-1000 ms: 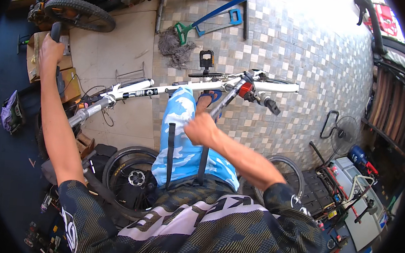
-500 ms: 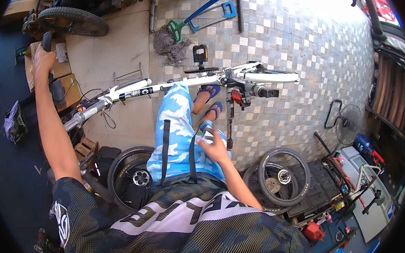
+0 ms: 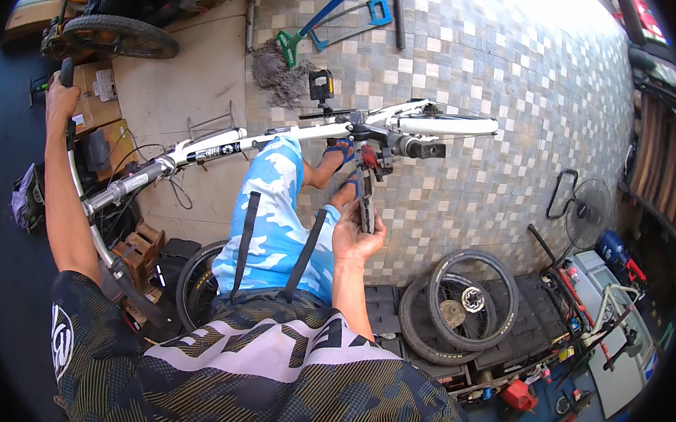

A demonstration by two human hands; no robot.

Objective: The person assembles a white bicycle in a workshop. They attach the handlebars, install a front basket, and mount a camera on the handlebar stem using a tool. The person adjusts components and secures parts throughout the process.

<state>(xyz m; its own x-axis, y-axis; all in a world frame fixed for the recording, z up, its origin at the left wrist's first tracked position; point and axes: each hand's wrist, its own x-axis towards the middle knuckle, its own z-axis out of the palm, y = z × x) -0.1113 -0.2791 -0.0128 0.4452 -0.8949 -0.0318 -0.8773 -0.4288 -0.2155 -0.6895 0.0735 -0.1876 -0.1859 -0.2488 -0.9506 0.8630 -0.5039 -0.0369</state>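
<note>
A white bicycle (image 3: 241,145) stands across the view in front of me, handlebar at the left and rear wheel (image 3: 457,126) at the right. My left hand (image 3: 63,100) is closed round the left end of its handlebar, just below the black grip (image 3: 67,73). My right hand (image 3: 358,240) is wrapped round the lower end of a dark narrow bar (image 3: 367,201), which hangs beside the bicycle under a red-and-black part (image 3: 371,160). What kind of part the bar is, I cannot tell. A pedal (image 3: 322,85) with an orange reflector sticks out on the far side.
A mop (image 3: 281,74) and a blue hacksaw (image 3: 351,25) lie on the tiled floor. Loose wheels (image 3: 473,299) rest on a black case at the right, near a fan (image 3: 589,213). Cardboard boxes (image 3: 99,100) stand beside my left hand; another bicycle's wheel (image 3: 123,37) is behind them.
My right hand has moved up and forward from beside my thigh and taken hold of the dark bar. The bicycle has shifted slightly left, with my left hand still on the handlebar.
</note>
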